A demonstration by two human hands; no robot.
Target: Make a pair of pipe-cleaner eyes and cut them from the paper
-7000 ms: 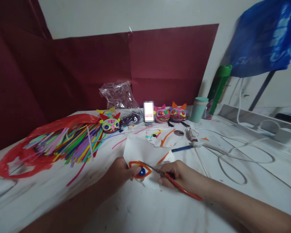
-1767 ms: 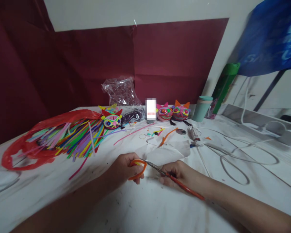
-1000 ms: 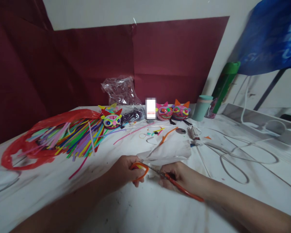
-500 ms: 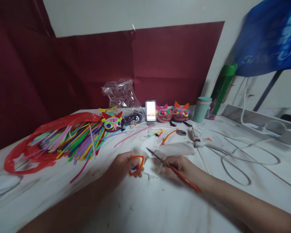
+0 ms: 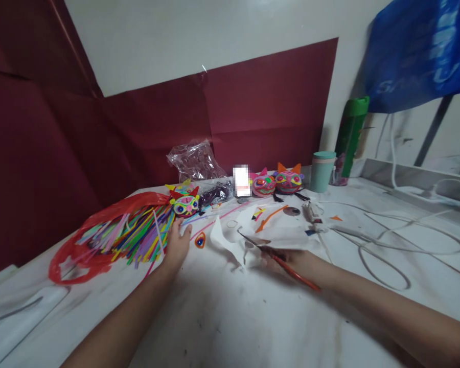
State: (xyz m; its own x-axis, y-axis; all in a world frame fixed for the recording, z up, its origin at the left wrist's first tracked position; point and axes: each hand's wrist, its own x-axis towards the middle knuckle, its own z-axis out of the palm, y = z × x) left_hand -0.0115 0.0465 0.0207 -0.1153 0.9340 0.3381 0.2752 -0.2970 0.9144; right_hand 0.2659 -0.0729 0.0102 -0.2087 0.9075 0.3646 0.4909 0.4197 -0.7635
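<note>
1. In the head view, the left hand (image 5: 177, 241) lay spread, palm down and fingers apart, low over the white tabletop (image 5: 230, 317). It held nothing, and whether it touched the surface could not be told.
2. A small orange-rimmed eye-shaped cutout with a blue centre (image 5: 200, 240) lay flat on the tabletop just beside that hand's fingertips, apart from them.
3. The right hand (image 5: 296, 259) was closed around the red-handled scissors (image 5: 279, 259). The blades pointed left over a crumpled white paper sheet (image 5: 230, 246); whether they were parted could not be told.
4. The paper sheet lay between the cutout and the right hand, one corner curled upward.
5. Close beside the left hand, a pile of multicoloured thin strips (image 5: 130, 236) spilled from a red plastic bag (image 5: 74, 255). A colourful cat-face craft (image 5: 185, 204) sat at the pile's far end.
6. Farther back stood two pink cat-face crafts (image 5: 276, 183), a teal cup (image 5: 322, 171), a green bottle (image 5: 350, 138) and a clear crinkled plastic bag (image 5: 193, 161). A white cable (image 5: 387, 246) looped at the right.
</note>
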